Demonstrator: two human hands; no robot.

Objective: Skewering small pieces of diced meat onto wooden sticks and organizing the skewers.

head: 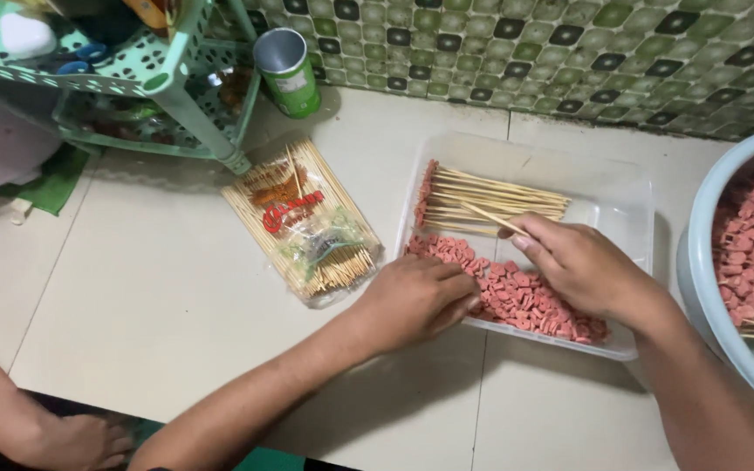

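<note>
My right hand (582, 266) pinches a skewer (492, 218) for threading — left hand (416, 296), fingers curled shut, picks sausage slices (517, 292) in the tray (630, 218).

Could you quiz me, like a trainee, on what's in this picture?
1. True or false: the right hand holds a thin wooden skewer.
2. What does the left hand touch? A) pink sausage slices B) the green can C) the skewer packet
3. Fill in: the slices lie in a clear plastic ____.

Key: 1 true; 2 A; 3 tray.
</note>
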